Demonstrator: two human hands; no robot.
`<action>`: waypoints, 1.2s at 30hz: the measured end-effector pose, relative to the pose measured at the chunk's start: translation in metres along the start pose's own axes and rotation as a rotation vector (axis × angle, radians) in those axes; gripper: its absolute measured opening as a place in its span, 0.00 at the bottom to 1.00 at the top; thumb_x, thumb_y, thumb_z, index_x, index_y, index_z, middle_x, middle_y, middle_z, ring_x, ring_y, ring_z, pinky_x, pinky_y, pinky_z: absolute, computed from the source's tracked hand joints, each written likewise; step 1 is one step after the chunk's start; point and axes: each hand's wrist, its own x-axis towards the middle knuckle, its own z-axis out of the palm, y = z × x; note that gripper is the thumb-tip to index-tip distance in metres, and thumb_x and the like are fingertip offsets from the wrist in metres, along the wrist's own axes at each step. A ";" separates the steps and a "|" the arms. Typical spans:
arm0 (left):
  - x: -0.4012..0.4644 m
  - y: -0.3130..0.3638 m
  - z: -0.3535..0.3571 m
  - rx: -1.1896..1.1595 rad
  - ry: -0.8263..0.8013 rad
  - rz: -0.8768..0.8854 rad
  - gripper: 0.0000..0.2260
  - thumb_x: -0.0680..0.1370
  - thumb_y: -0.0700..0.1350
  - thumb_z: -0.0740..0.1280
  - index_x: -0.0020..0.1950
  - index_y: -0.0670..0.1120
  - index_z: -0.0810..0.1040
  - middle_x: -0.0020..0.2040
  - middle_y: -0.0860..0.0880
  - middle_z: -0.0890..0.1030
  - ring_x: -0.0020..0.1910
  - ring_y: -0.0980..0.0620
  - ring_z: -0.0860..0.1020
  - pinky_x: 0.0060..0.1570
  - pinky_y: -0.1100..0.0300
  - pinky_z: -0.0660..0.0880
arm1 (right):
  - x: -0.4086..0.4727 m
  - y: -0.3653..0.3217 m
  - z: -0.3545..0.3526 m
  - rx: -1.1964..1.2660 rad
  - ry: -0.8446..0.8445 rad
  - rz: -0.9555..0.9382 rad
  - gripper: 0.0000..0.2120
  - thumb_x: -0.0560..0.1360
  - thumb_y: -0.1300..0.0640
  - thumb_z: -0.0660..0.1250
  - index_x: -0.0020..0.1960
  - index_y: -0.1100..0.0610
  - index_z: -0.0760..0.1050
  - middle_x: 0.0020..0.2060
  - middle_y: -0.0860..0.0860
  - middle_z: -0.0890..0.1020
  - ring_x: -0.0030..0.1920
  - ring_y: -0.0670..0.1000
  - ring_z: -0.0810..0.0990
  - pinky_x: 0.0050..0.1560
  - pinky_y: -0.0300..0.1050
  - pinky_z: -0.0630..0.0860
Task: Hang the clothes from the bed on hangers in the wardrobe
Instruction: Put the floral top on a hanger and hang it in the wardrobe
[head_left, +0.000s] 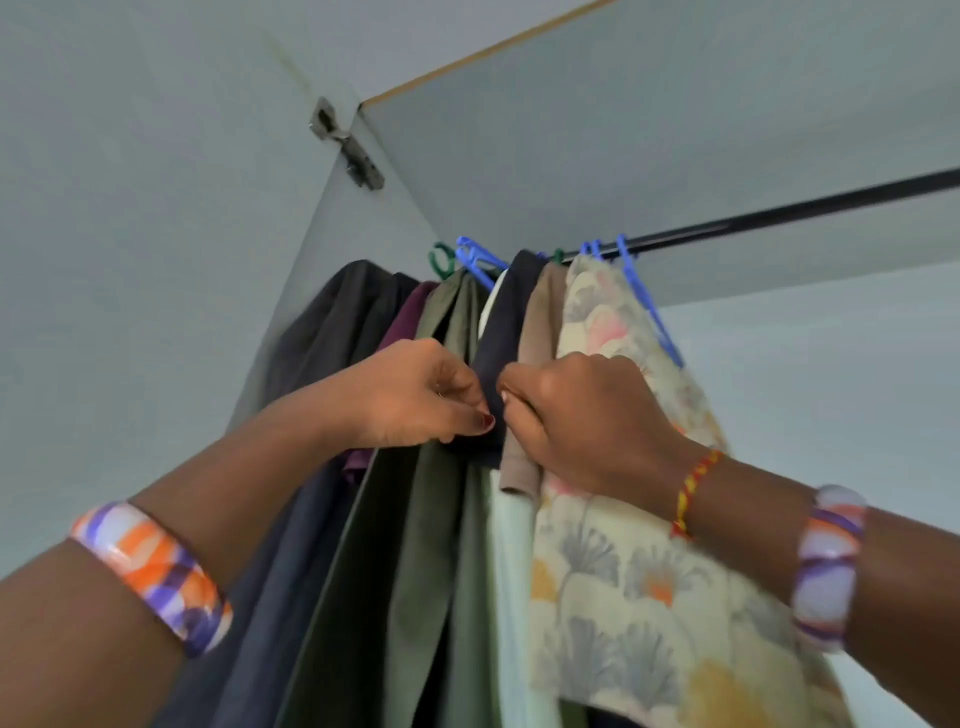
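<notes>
1. At centre frame I see the navy garment (498, 332) hanging among other clothes (613, 571) on the rod (779, 213).
2. My left hand (421, 400) pinches its edge.
3. My right hand (587, 421), just beside, grips the tan cloth (537, 322).
4. Blue hangers (480, 262) sit above them.

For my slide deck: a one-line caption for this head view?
Both hands pinch a navy garment among clothes hung on the wardrobe rail.

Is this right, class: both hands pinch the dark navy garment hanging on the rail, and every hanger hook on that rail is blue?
Not quite. The head view shows both the left hand and right hand at the navy garment on the rail, but not every hook is blue: one green hook sits among the blue hooks.
</notes>
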 end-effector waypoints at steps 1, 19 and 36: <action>-0.012 -0.004 0.002 0.037 -0.021 -0.006 0.05 0.74 0.44 0.69 0.43 0.44 0.83 0.31 0.53 0.80 0.28 0.64 0.75 0.30 0.74 0.69 | -0.008 -0.010 -0.002 0.030 0.053 -0.002 0.10 0.68 0.52 0.58 0.32 0.54 0.73 0.20 0.51 0.73 0.19 0.58 0.72 0.25 0.37 0.46; -0.438 -0.033 0.010 0.293 -0.688 -0.885 0.09 0.76 0.46 0.65 0.54 0.51 0.81 0.52 0.56 0.82 0.44 0.61 0.75 0.53 0.59 0.75 | -0.195 -0.374 -0.056 1.355 -0.634 -0.115 0.10 0.77 0.52 0.58 0.53 0.48 0.77 0.47 0.51 0.82 0.50 0.56 0.78 0.42 0.44 0.68; -0.911 0.295 -0.192 0.622 -0.926 -1.743 0.09 0.76 0.48 0.65 0.54 0.49 0.79 0.54 0.49 0.80 0.54 0.47 0.77 0.52 0.58 0.75 | -0.318 -0.703 -0.507 1.731 -0.563 -1.033 0.12 0.77 0.56 0.58 0.55 0.50 0.78 0.55 0.56 0.79 0.57 0.58 0.77 0.52 0.47 0.73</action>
